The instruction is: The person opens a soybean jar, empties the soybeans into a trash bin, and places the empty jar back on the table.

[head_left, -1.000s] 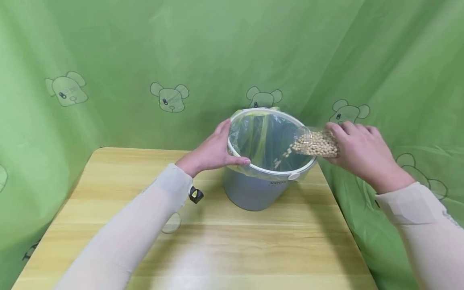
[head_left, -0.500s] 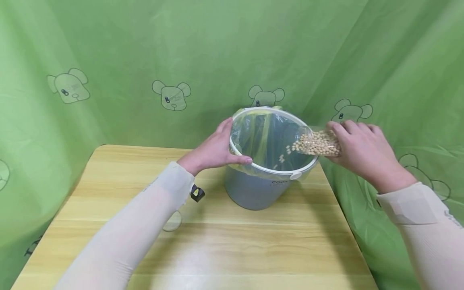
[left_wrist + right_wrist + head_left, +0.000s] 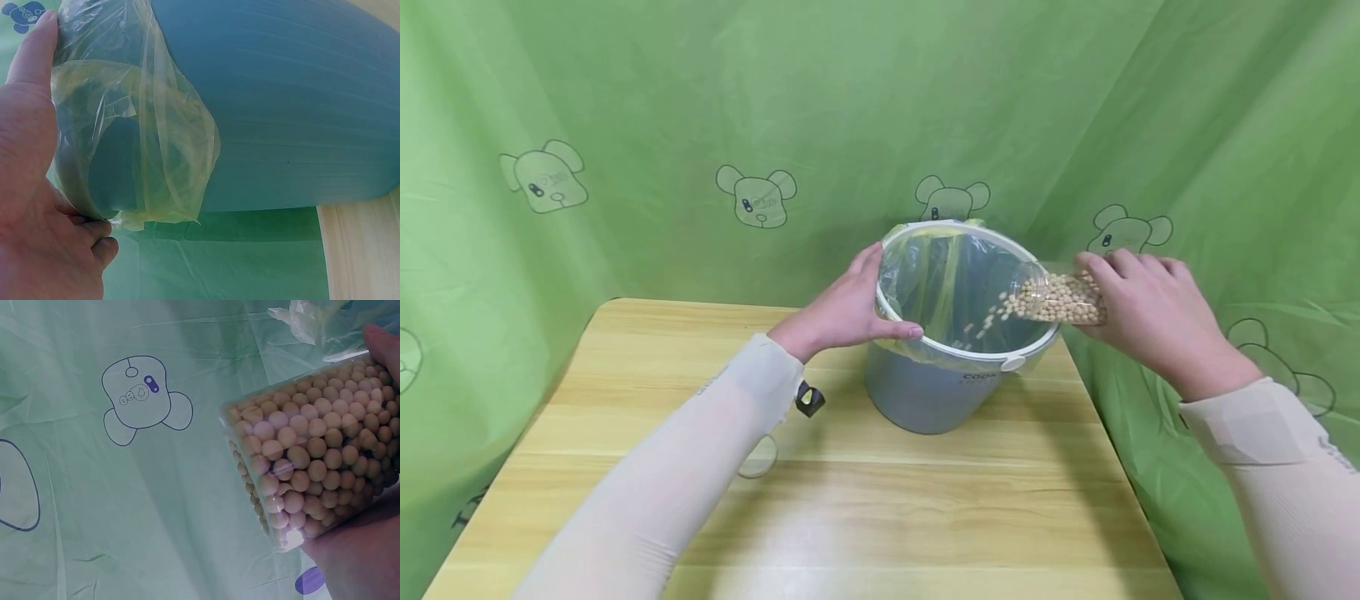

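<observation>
More beans (image 3: 1004, 308) falling, fingers (image 3: 1123, 262) grasping jar (image 3: 1058, 300) and bin (image 3: 921, 398), wooden table (image 3: 880, 517), green curtain (image 3: 850, 100)

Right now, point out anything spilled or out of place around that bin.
Nothing stands out: the beans drop from the clear container into the bin, and I see none on the table. The yellowish liner just hangs crumpled over the outside.

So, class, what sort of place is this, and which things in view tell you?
Probably a curtained-off corner set up for demonstrations, perhaps indoors: green cloth printed with cartoon animal heads hangs behind and beside a wood-grain table, and a bag-lined bin stands on it.
</observation>
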The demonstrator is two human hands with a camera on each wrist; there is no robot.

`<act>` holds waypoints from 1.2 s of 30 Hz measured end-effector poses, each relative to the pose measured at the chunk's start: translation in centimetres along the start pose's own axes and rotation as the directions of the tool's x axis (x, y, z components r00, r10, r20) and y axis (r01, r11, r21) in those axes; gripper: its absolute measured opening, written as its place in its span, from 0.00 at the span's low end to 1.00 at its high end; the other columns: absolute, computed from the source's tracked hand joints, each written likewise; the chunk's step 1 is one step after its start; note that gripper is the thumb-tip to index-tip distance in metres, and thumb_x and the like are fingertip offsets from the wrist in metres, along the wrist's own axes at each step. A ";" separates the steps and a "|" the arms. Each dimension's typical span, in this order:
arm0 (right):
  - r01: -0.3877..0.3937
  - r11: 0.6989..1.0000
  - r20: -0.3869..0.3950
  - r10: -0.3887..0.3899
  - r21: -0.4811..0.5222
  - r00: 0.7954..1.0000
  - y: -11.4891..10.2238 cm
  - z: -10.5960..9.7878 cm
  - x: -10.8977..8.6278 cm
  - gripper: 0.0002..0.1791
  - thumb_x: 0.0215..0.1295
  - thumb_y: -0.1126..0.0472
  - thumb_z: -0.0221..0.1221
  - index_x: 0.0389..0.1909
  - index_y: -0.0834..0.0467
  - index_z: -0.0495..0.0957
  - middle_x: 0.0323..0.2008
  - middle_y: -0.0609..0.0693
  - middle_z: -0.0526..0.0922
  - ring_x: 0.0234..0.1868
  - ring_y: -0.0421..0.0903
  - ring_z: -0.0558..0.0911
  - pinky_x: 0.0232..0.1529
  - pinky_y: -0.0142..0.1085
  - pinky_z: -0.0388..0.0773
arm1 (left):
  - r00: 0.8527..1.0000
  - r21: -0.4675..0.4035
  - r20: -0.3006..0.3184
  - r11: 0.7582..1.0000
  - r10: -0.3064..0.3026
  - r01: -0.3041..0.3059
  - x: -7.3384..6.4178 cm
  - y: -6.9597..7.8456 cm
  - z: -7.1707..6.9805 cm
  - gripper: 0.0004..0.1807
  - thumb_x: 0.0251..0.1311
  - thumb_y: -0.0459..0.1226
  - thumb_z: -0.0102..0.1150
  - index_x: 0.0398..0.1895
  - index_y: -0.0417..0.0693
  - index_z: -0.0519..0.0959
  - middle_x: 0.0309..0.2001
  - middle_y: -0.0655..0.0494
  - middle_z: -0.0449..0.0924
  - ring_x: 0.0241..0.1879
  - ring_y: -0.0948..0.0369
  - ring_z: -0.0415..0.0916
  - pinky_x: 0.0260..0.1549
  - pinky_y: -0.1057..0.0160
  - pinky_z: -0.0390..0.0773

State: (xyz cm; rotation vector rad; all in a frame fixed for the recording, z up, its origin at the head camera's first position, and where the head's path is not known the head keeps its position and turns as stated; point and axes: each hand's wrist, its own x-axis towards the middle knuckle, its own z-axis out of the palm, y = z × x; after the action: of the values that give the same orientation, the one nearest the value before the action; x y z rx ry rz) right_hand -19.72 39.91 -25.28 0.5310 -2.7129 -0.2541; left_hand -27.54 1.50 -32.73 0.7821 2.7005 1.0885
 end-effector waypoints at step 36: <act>0.019 1.000 -0.010 -0.019 -0.022 1.000 0.2 -0.1 0.1 0.52 0.44 0.53 0.86 0.72 0.59 0.73 0.55 0.71 0.83 0.51 0.74 0.83 0.55 0.77 0.75 | 1.000 0.013 0.009 1.000 -0.005 0.005 0.0 0.1 -0.2 0.82 0.48 0.68 0.81 0.90 0.45 0.35 0.91 0.47 0.32 0.86 0.42 0.55 0.85 0.44 0.60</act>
State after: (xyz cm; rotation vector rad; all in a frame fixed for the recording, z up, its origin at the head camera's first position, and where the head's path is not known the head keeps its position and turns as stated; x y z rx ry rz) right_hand -19.86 40.06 -25.10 0.5499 -2.6933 -0.2855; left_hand -27.59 1.48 -32.50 0.7798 2.7026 1.0651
